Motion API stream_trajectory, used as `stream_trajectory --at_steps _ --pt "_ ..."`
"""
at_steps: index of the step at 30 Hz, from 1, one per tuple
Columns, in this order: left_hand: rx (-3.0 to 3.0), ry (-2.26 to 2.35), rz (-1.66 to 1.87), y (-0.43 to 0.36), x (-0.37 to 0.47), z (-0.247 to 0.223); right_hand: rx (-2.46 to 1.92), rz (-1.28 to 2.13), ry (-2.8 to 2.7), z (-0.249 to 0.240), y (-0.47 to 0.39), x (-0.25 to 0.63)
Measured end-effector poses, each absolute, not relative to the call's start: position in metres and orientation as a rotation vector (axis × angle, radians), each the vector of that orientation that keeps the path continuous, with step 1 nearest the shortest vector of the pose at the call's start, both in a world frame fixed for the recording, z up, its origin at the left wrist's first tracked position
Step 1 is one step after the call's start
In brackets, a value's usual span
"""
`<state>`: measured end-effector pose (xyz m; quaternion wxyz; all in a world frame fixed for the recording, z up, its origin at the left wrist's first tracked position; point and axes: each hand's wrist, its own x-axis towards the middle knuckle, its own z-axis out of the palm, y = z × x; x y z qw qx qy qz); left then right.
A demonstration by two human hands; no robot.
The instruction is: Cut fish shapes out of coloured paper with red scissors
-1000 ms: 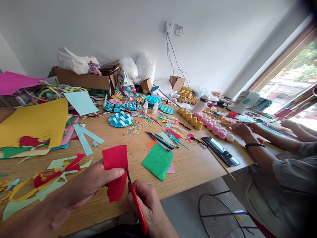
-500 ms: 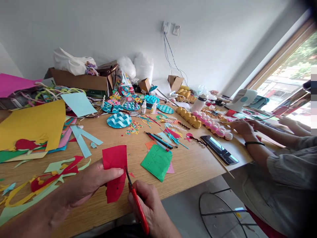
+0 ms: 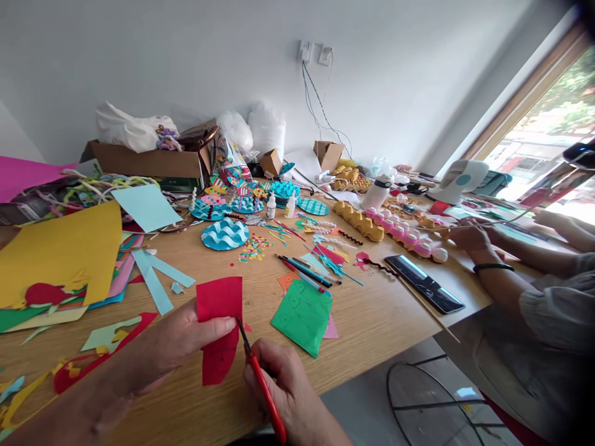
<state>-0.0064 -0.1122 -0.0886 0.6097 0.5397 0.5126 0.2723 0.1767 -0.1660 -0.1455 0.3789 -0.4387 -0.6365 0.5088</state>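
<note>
Head view: left hand [image 3: 179, 339] closed in a pinch on red paper [image 3: 220, 298], thumb flat across the front, fingers mostly hidden behind. Right hand [image 3: 284, 379] curled round the handles of red-handled scissors [image 3: 263, 385], dark blades pointing up to the paper's right edge, close by the left thumb's tip; spread of the blades too small to tell. Paper held up off the tabletop [image 3: 367, 322], between both hands. Likeliest trouble, judging from here: a nicked thumb, from steering the blades inward at that height without first shifting the pinch. Also possible: a wandering or ragged cut, from thin paper bending away, being pinched at one side only, with upper and lower ends free. Drawn marks faint on the red, so easy to overrun. Just past the blades, a small red scrap [image 3: 248, 327], easily brushed away by a careless wrist. Farther right, green paper [image 3: 302, 319] with drawn lines; at its upper edge, loose pens [image 3: 310, 270], liable to roll after a knock. To the left, paper offcuts [image 3: 109, 334] partly hidden by the forearm, apt to be dragged along by a sweeping arm. Farther out, loose confetti [image 3: 255, 249], easily scattered; at far right, a phone [image 3: 424, 284] and a co-worker's hand [image 3: 468, 240], well apart from the scissors.
</note>
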Motion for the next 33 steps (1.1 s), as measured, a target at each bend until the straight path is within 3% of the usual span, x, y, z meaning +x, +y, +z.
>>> stream_trajectory --at_steps 33 --pt "0.954 1.125 0.658 -0.089 -0.024 -0.085 -1.137 1.249 -1.825 -0.134 -0.127 0.165"
